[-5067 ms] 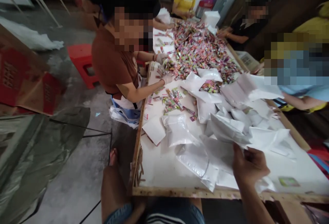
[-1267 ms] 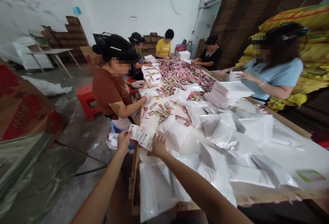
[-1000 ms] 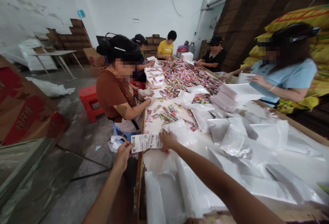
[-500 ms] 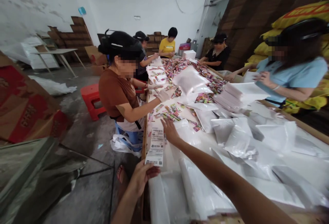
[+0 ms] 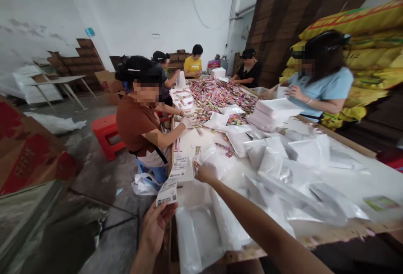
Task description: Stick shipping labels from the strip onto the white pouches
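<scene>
The person's left hand (image 5: 156, 226) is pinching the lower end of a strip of printed labels (image 5: 174, 179), fingers closed on its bottom edge, out past the near-left corner of the table (image 5: 317, 234). The strip is running up and away across the table's wooden edge, its upper end lying just beside the right hand (image 5: 204, 172). That hand is resting on the table among white plastic bags (image 5: 283, 169); whether its fingers are gripping anything I cannot tell. The two hands are standing well apart. A seated worker in a brown shirt (image 5: 135, 125) is reaching gloved hands toward a heap of colourful sachets (image 5: 217, 95). Opposite, a person in a blue shirt (image 5: 327, 89) is handling a stack of white envelopes (image 5: 272, 112).
</scene>
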Available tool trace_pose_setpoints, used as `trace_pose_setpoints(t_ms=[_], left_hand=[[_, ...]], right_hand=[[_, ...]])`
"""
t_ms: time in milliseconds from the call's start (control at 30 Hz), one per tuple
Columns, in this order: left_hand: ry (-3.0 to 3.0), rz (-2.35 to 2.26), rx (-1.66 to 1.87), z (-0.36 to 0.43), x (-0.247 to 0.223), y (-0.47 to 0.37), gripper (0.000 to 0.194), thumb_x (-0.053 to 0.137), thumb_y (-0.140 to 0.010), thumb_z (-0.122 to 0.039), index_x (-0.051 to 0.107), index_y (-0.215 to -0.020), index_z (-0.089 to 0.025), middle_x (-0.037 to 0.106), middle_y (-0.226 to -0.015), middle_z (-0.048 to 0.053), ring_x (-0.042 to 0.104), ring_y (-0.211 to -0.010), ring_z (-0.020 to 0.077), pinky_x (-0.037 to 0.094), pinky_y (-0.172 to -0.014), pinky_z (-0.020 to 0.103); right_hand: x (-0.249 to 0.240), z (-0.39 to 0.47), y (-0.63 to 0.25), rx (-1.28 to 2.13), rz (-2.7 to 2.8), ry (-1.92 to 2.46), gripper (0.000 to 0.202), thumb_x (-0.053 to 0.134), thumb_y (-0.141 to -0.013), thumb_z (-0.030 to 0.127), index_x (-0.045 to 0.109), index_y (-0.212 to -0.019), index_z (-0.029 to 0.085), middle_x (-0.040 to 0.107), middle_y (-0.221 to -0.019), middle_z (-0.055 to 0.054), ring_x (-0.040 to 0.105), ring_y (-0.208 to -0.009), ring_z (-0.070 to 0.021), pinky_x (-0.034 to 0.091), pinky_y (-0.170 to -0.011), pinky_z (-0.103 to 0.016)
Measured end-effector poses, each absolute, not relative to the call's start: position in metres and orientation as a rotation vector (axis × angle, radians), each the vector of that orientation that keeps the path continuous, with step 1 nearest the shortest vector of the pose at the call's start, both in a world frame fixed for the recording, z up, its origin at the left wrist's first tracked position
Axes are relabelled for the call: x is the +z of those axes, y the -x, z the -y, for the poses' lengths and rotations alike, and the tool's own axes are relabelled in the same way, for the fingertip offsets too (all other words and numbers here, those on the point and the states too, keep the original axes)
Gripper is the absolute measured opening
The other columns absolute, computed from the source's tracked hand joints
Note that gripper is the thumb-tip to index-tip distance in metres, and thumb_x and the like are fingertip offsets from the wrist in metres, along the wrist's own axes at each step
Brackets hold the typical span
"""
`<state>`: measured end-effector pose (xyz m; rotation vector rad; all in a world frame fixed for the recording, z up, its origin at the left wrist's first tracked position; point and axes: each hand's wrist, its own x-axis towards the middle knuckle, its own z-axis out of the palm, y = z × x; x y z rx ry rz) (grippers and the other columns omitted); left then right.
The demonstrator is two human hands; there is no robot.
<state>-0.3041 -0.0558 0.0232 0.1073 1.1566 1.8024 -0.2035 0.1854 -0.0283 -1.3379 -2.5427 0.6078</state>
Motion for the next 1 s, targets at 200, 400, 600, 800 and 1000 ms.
trace_pose_setpoints(t_ms=[200, 400, 600, 800, 1000], left_hand=[[-0.177, -1.138, 1.763, 0.056, 0.028, 0.289, 0.034, 0.08, -0.057, -0.017, 0.065, -0.088, -0.015, 0.074, -0.088, 0.006, 0.07, -0.076, 0.0222, 0.059, -0.065, 0.029], [-0.199, -1.163, 1.737, 0.055, 0.031, 0.278, 0.043, 0.086, -0.046, -0.019, 0.069, -0.086, -0.016, 0.074, -0.086, 0.004, 0.07, -0.076, 0.0239, 0.06, -0.063, 0.03], [-0.171, -1.213, 1.678, 0.065, 0.03, 0.276, 0.041, 0.089, -0.037, -0.022, 0.072, -0.073, -0.013, 0.075, -0.082, 0.007, 0.07, -0.074, 0.0257, 0.061, -0.064, 0.031], [-0.155, -1.252, 1.646, 0.07, 0.028, 0.268, 0.04, 0.088, -0.039, -0.022, 0.072, -0.075, -0.014, 0.075, -0.082, 0.008, 0.07, -0.075, 0.0261, 0.061, -0.065, 0.031], [-0.144, -1.302, 1.653, 0.08, 0.022, 0.263, 0.038, 0.086, -0.042, -0.021, 0.071, -0.075, -0.014, 0.075, -0.081, 0.007, 0.07, -0.073, 0.0243, 0.061, -0.066, 0.029]], right_hand=[[0.096, -0.231, 0.156, 0.746, 2.21, 1.316, 0.047, 0.045, -0.09, 0.038, 0.05, -0.124, 0.006, 0.065, -0.11, -0.015, 0.062, -0.096, -0.0205, 0.045, -0.084, -0.031], [0.079, -0.178, 0.01, 0.412, 2.461, 1.519, 0.078, 0.064, -0.074, 0.054, 0.039, -0.136, 0.014, 0.047, -0.136, -0.018, 0.046, -0.123, -0.0321, 0.035, -0.101, -0.043], [0.009, -0.111, -0.092, 0.265, 2.531, 2.014, 0.067, 0.06, -0.079, 0.029, 0.037, -0.138, 0.009, 0.042, -0.139, -0.023, 0.045, -0.124, -0.034, 0.039, -0.095, -0.043], [0.078, -0.186, -0.124, 0.139, 2.434, 1.972, 0.032, 0.052, -0.082, 0.025, 0.06, -0.111, 0.015, 0.065, -0.109, -0.015, 0.06, -0.102, -0.0281, 0.044, -0.084, -0.034], [0.094, -0.233, -0.119, -0.25, 1.894, 1.794, 0.065, 0.041, -0.09, 0.039, 0.021, -0.143, 0.007, 0.037, -0.142, -0.023, 0.035, -0.131, -0.0315, 0.034, -0.101, -0.043]])
